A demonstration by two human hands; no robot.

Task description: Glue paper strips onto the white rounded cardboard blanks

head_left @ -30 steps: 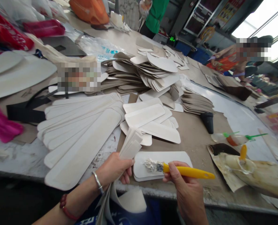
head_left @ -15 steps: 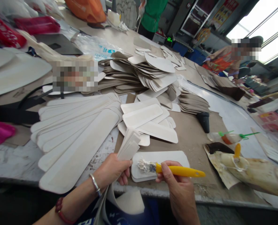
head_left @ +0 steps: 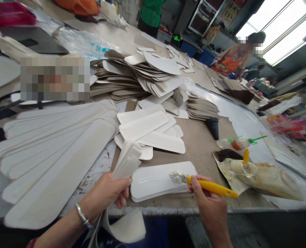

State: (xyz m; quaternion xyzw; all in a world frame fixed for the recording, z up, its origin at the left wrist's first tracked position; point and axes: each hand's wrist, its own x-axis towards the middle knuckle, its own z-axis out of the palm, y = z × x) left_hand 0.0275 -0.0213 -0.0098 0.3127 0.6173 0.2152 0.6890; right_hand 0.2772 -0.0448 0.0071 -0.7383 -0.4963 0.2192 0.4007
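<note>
Holding, right hand [head_left: 212, 204]: one yellow-handled brush [head_left: 212, 186], its bristles carrying white paste [head_left: 178, 177] on the stack of white pieces [head_left: 153, 181] at six o'clock. Holding, left hand [head_left: 106, 193], at seven: pale strips [head_left: 125, 163], pinched. Possible faults: top piece skewing, from brush drag without firm pinning; strips smearing, from ends beside the stack.

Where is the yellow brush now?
Head view, right of centre: the brush is in the right hand, its bristles over the stacked white strips by the table edge.
</note>
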